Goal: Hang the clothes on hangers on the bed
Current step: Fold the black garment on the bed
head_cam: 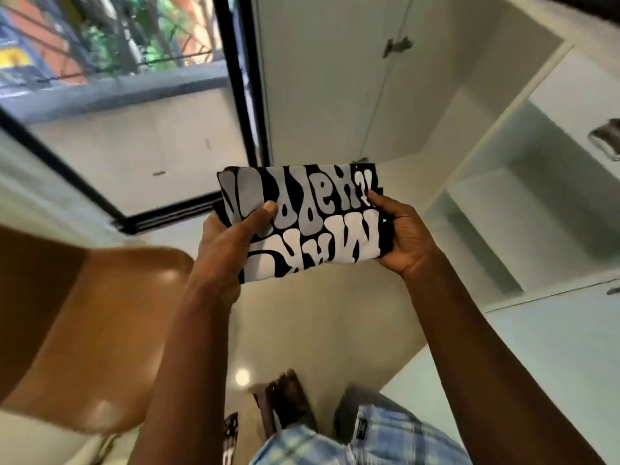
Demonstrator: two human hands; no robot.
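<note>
A folded black T-shirt with large white and grey lettering is held in front of me at chest height. My left hand grips its left edge, thumb on top of the print. My right hand grips its right edge, thumb pressed on the fabric. The shirt stays folded in a flat rectangle. No hanger and no bed show in this view.
A brown plastic chair stands at the lower left. White wardrobe doors and open white shelves fill the right side. A black-framed glass door leads to a balcony at the upper left. My feet stand on a pale tiled floor.
</note>
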